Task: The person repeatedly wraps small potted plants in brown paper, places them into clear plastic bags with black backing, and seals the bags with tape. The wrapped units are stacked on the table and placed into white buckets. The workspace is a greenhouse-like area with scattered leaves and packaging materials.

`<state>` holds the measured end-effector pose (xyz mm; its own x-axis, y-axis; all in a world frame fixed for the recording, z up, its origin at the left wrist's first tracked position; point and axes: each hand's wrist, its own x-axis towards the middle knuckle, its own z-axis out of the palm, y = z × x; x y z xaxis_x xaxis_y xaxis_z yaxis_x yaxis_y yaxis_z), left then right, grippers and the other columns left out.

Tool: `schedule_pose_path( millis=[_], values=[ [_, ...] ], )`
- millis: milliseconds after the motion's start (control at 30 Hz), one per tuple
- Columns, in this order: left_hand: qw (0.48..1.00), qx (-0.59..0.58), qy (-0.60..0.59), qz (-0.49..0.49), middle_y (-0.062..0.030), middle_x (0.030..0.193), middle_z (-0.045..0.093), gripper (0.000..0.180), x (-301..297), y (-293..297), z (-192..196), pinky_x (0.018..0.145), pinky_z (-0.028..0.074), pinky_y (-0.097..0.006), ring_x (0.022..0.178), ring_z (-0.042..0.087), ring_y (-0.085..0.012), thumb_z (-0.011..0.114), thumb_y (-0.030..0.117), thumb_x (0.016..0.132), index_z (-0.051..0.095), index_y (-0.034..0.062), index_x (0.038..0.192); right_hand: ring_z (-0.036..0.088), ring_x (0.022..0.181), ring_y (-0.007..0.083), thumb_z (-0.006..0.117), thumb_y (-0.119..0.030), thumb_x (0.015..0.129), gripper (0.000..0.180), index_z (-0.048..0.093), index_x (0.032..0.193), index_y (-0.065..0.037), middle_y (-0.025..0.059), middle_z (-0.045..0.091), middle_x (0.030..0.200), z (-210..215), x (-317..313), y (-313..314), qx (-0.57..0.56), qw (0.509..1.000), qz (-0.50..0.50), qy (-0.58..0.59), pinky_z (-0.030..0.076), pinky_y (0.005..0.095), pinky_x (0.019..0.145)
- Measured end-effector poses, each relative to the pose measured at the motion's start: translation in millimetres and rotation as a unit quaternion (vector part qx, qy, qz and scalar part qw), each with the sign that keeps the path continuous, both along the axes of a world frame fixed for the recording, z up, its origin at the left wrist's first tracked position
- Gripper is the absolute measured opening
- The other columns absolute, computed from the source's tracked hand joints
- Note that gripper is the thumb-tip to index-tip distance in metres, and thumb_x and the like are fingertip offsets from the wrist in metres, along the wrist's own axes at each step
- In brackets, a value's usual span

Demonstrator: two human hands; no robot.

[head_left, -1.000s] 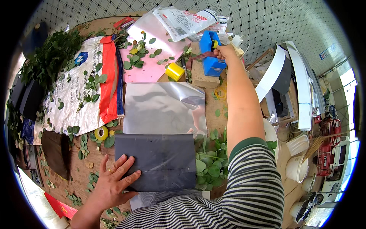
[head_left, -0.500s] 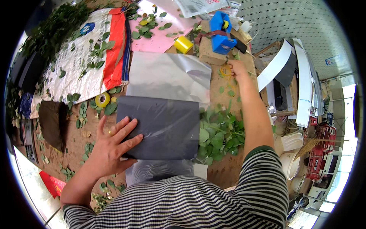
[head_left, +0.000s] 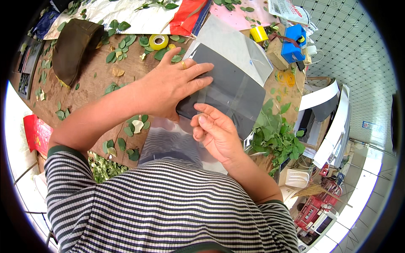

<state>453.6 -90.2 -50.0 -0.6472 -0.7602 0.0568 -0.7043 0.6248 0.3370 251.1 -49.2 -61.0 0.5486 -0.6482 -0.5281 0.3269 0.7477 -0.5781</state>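
Under my hands lies a dark grey folded sheet (head_left: 230, 90) with a glossy clear film over it, its edges slanted across the table. My left hand (head_left: 171, 84) rests on its left part with fingers spread, a ring on one finger. My right hand (head_left: 217, 133) is at the near edge of the dark sheet, palm up, its fingers curled in and the thumb against them. Whatever they pinch is too small to make out. Clear plastic sheeting (head_left: 215, 33) sticks out beyond the far edge, and more clear film (head_left: 171, 139) hangs at the near side.
A yellow tape roll (head_left: 158, 42) lies among loose leaves. At the far right are a yellow cylinder (head_left: 258, 33), a blue tape dispenser (head_left: 294, 42) on a block, and thin yellow bands (head_left: 287, 78). Leafy stems (head_left: 276, 133) lie right; a brown cloth piece (head_left: 76, 48) lies left.
My right hand has come back from beside the yellow bands to the sheet's near edge. The dark sheet now sits more slanted in view, with my left hand still on it. The view has shifted.
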Motion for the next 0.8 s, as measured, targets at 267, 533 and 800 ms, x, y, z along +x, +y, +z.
schedule_pose_path(
  millis=[267, 533, 800],
  values=[
    [0.998, -0.054, 0.023, 0.001, -0.0037, 0.133, 0.039, 0.090, 5.1, -0.2, -15.2, 0.104, 0.020, -0.049, 0.115, 0.041, -0.0208, 0.081, 0.034, 0.041, 0.050, 0.0108, 0.122, 0.056, 0.063, 0.0104, 0.051, -0.009, 0.090, 0.047, 0.028, 0.131, 0.000, 0.0111, 0.059, 0.084, -9.1, 12.7, 42.0, -0.240, 0.957, -0.045, 0.159, 0.049, 0.0233, 0.059],
    [0.997, -0.073, 0.017, -0.010, -0.0039, 0.127, 0.042, 0.091, 7.9, -4.1, -18.0, 0.101, 0.028, -0.045, 0.117, 0.040, -0.0208, 0.081, 0.038, 0.042, 0.049, 0.0091, 0.122, 0.060, 0.063, 0.0099, 0.051, -0.002, 0.088, 0.018, 0.056, 0.104, 0.002, 0.0100, 0.064, 0.085, -67.7, 8.5, 40.9, -0.444, 0.854, -0.004, 0.270, 0.050, 0.0222, 0.057],
    [0.994, -0.030, 0.103, -0.018, -0.0111, 0.124, 0.043, 0.093, 2.3, -14.3, -8.0, 0.098, 0.024, -0.046, 0.104, 0.042, -0.0294, 0.073, 0.056, 0.046, 0.049, 0.0030, 0.119, 0.061, 0.067, 0.0160, 0.056, -0.017, 0.086, 0.051, 0.036, 0.130, -0.003, 0.0077, 0.064, 0.077, -22.0, -33.5, 6.4, -0.344, 0.793, 0.444, 0.235, 0.049, 0.0275, 0.063]
  ],
)
